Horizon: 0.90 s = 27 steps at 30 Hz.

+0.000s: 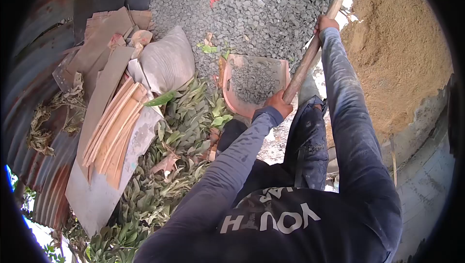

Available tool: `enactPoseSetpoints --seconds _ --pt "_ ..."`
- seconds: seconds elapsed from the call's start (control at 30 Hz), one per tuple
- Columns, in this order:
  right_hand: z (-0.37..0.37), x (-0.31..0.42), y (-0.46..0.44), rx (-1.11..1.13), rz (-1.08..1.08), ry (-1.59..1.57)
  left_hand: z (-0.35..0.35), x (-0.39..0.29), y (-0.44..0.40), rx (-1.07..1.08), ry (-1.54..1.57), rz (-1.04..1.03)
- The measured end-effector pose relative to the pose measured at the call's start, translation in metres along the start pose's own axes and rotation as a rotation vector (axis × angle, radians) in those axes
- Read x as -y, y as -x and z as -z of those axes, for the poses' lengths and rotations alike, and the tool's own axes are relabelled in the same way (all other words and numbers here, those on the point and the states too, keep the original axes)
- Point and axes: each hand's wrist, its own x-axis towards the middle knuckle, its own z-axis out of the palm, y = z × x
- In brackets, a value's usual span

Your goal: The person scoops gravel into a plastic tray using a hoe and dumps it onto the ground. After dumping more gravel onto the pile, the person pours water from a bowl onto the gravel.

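Note:
A long wooden handle (310, 52) slants from the top right down toward the middle. My left hand (279, 104) is wrapped round its lower end. Higher up the same handle, my right hand (327, 23) is closed round the wood. The handle's far end runs out near the top edge, and any tool head there cannot be made out. Just left of my left hand lies an orange-pink container (234, 62) with grey gravel (254, 83) in it. Loose gravel (271, 1) spreads above and around the container.
A sand pile (397, 45) fills the right side beside a concrete edge (421, 154). To the left are a stuffed sack (169, 59), stacked thin orange pieces (116, 132), flat boards (104, 103) and corrugated metal sheets (43, 166). Leaves (179, 117) cover the ground below the sack.

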Motion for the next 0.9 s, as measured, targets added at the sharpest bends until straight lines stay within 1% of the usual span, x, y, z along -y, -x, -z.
enactPoseSetpoints --seconds 0.03,0.1,0.17,0.2,0.23,0.27,0.3,0.33,0.37,0.4,0.43,0.47,0.5,0.53,0.57,0.6,0.63,0.67,0.7,0.73,0.77,0.8,0.83,0.9 --pt "-0.008 -0.037 0.019 -0.021 -0.053 -0.107 0.002 0.029 0.019 0.077 -0.01 0.068" --pt "-0.009 -0.12 0.031 0.044 -0.134 -0.324 -0.006 0.074 0.062 0.077 -0.077 0.058" --pt "-0.018 -0.136 0.084 0.03 -0.2 -0.179 -0.018 0.104 0.1 0.164 -0.028 0.226" --pt "-0.027 -0.157 0.096 0.036 -0.207 -0.155 -0.015 0.111 0.118 0.172 -0.035 0.261" --pt "-0.037 -0.187 0.106 0.023 -0.228 -0.197 -0.008 0.118 0.14 0.174 -0.043 0.3" --pt "-0.038 -0.186 0.139 0.016 -0.25 0.015 -0.006 0.134 0.163 0.155 -0.036 0.313" --pt "-0.046 -0.225 0.153 0.027 -0.223 -0.223 -0.002 0.144 0.186 0.142 -0.013 0.32" --pt "-0.044 -0.225 0.189 0.016 -0.232 -0.235 -0.002 0.157 0.212 0.15 -0.105 0.305" --pt "-0.041 -0.264 0.195 0.1 -0.304 -0.188 0.003 0.157 0.24 0.189 -0.061 0.341" --pt "-0.036 -0.265 0.221 0.08 -0.26 -0.15 0.012 0.142 0.266 0.225 -0.036 0.337" --pt "-0.029 -0.28 0.232 0.082 -0.291 -0.055 -0.004 0.147 0.288 0.258 -0.074 0.386" --pt "-0.018 -0.277 0.237 0.105 -0.219 -0.022 -0.008 0.134 0.293 0.294 0.016 0.403" --pt "-0.013 -0.265 0.228 0.13 -0.151 0.011 -0.008 0.117 0.285 0.333 0.102 0.422" --pt "-0.003 -0.207 0.213 0.145 -0.116 -0.075 -0.02 0.098 0.256 0.264 0.119 0.396" --pt "0.005 -0.13 0.183 0.156 -0.081 -0.16 -0.031 0.06 0.21 0.201 0.137 0.367" --pt "0.004 -0.096 0.142 0.112 0.07 -0.147 -0.035 0.035 0.166 0.174 0.182 0.358" --pt "0.006 -0.033 0.116 0.17 0.071 -0.164 -0.037 0.013 0.114 0.105 0.217 0.217" --pt "0.001 0.004 0.067 0.127 0.281 -0.084 -0.033 -0.014 0.059 0.007 0.24 0.083" --pt "-0.006 0.047 0.021 0.169 0.417 -0.144 -0.023 -0.04 0.004 0.005 0.241 0.022" --pt "-0.015 0.1 -0.009 0.09 0.477 -0.072 -0.011 -0.068 -0.05 0.003 0.242 -0.039" --pt "-0.026 0.14 -0.054 0.005 0.543 0.093 0.0 -0.092 -0.095 -0.094 0.283 -0.093" --pt "-0.039 0.177 -0.089 -0.02 0.532 0.14 0.025 -0.121 -0.124 -0.102 0.324 -0.083" --pt "-0.053 0.2 -0.12 -0.012 0.506 0.183 0.053 -0.142 -0.143 -0.04 0.327 -0.023" --pt "-0.07 0.219 -0.1 -0.032 0.382 0.404 0.075 -0.142 -0.149 0.06 0.452 0.066"
